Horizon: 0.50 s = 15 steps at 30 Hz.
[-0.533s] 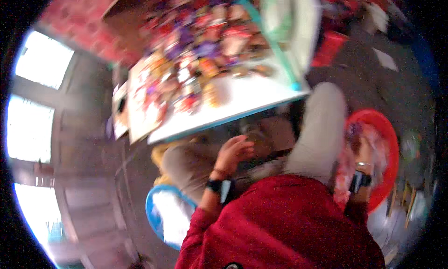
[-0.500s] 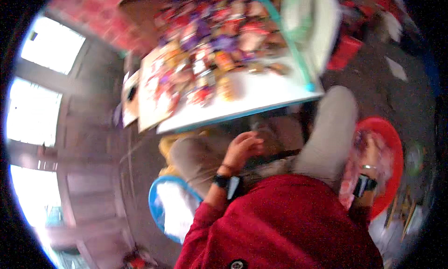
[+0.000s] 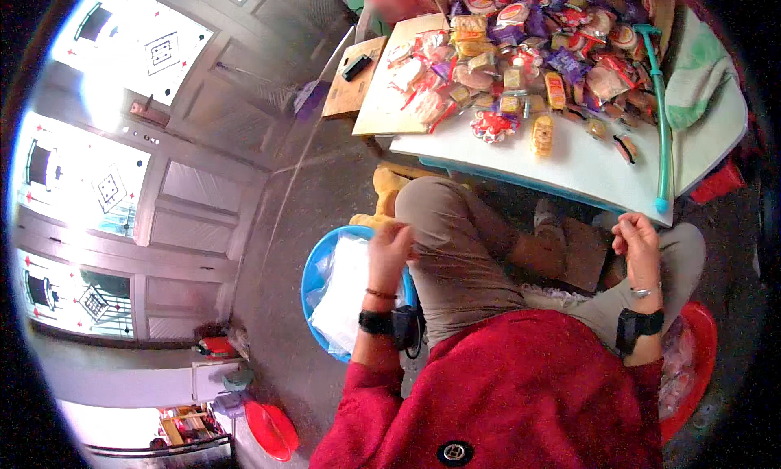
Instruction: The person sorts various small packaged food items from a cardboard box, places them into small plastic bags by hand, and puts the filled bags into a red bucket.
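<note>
Grey flooring and panelled doors with bright windows fill the 9 o'clock side, while a low white table (image 3: 586, 164) at 1 o'clock carries a heap of small wrapped snack packets (image 3: 521, 58) and a teal tube (image 3: 661, 119) along its edge. The left hand (image 3: 390, 253) rests at the left knee, fingers curled together just above a blue basin (image 3: 313, 278) of clear plastic bags (image 3: 346, 286); I cannot tell whether it pinches anything. The right hand (image 3: 639, 241) hovers under the table edge at 3 o'clock, fingertips pinched together, nothing visible between them. Those bags look light, limp and slippery, best taken by an edge or corner. Against the earlier frame, the left hand sits lower and further left, and the view has swung toward the doors.
</note>
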### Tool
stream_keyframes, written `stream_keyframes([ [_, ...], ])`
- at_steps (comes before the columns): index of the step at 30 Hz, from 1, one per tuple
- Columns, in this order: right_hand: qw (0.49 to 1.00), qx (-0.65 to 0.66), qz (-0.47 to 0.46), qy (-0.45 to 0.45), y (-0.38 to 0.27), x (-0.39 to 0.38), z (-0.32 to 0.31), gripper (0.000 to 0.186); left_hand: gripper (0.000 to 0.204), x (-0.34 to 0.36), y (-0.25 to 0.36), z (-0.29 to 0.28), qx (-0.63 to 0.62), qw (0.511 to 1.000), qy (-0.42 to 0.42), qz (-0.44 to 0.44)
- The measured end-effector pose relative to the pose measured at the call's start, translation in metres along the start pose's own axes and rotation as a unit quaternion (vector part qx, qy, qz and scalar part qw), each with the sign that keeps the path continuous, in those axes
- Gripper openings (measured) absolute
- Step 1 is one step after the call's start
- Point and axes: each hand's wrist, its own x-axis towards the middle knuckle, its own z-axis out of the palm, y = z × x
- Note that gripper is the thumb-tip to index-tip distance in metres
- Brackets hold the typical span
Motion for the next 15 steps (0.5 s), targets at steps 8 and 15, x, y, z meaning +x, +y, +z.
stream_keyframes([
  [8,0.997,-0.059,0.055,-0.016,0.010,-0.004,0.010,0.014,0.048,0.006,-0.067,-0.106,0.373,0.891,0.215,-0.146],
  [15,0.996,-0.069,0.057,-0.031,0.013,-0.006,0.012,0.014,0.034,0.001,-0.087,-0.112,0.204,0.948,0.174,-0.170],
])
